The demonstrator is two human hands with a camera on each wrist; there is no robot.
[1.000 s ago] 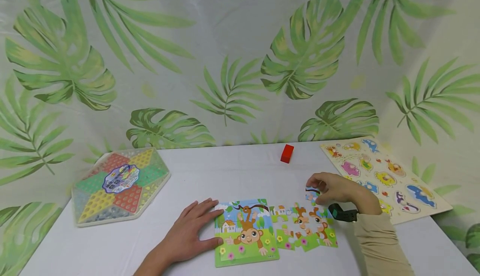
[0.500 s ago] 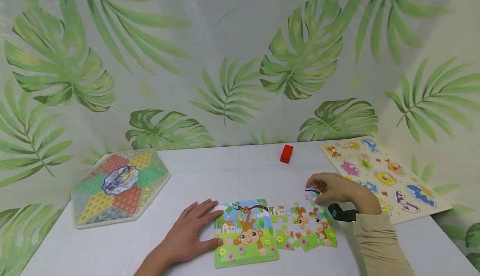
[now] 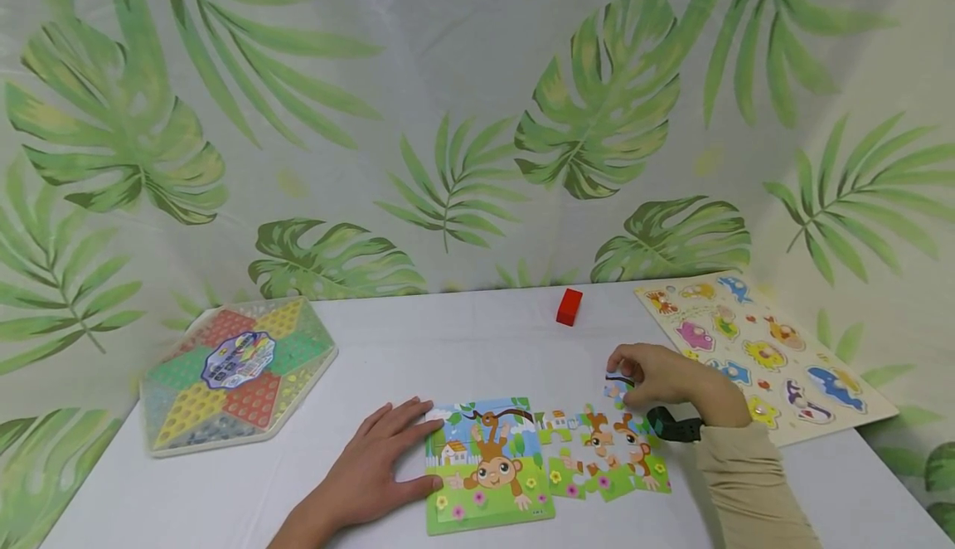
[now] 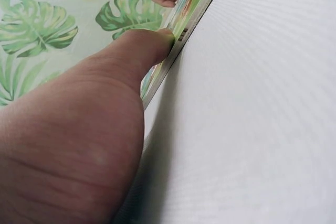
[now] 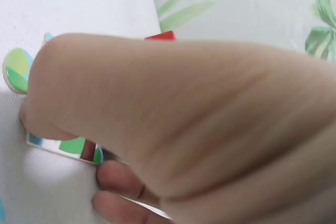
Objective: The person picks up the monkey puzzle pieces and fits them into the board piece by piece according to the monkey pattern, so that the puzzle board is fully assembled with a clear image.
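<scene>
My left hand [image 3: 384,462] lies along the left side of a square puzzle board [image 3: 492,524] with a monkey picture, fingers extended and thumb on its edge. In the left wrist view the thumb [image 4: 152,45] presses on the board's rim [image 4: 181,48]. To the right of the board, my right hand [image 3: 656,379] pinches a jigsaw piece [image 3: 618,389] showing blue sky and a dark branch. Its lower edge [image 5: 73,148] peeks out under the thumb in the right wrist view; the rest is hidden. Several loose jigsaw pieces [image 3: 610,480] form a rough monkey picture beside the board.
A hexagonal Chinese checkers box [image 3: 249,404] stands at the left. Toward the back lies a red block [image 3: 569,307]. A cream peg puzzle board with sea animals [image 3: 761,350] occupies the right side, behind my right forearm. A leaf-print cloth [image 3: 448,159] hangs behind the white table.
My right wrist has shifted very slightly to the left, still pinching the jigsaw piece. The left hand and the board have stayed as they were.
</scene>
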